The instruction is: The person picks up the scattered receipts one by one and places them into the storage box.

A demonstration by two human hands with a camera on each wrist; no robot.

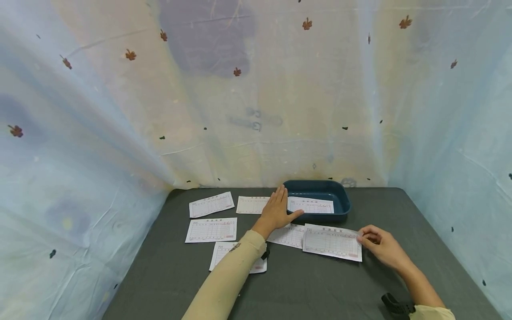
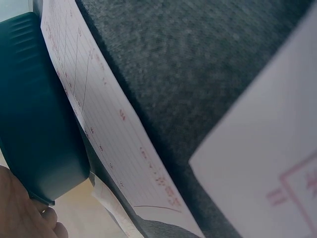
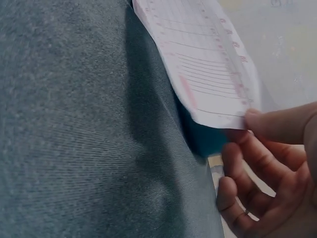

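A dark blue plastic tray (image 1: pixel 343 201) stands at the back of the table, with a printed form slip (image 1: pixel 311 205) inside. My left hand (image 1: pixel 276 214) touches its left front corner, fingers extended along the left side and thumb over the front rim. At the front right, my right hand (image 1: pixel 380 246) pinches the right edge of another printed form slip (image 1: pixel 332 242) between thumb and fingers. That slip's held end is lifted off the cloth in the right wrist view. Its left end overlaps another slip (image 1: pixel 290 235) in front of the tray.
More form slips lie left of the tray: a tilted one (image 1: pixel 212 204), a cream one (image 1: pixel 252 205), a white one (image 1: pixel 211 230), and one (image 1: pixel 222 253) partly hidden beneath the left forearm. Dark grey cloth (image 1: pixel 320 289) covers the table. Patterned sheeting (image 1: pixel 256 111) surrounds it.
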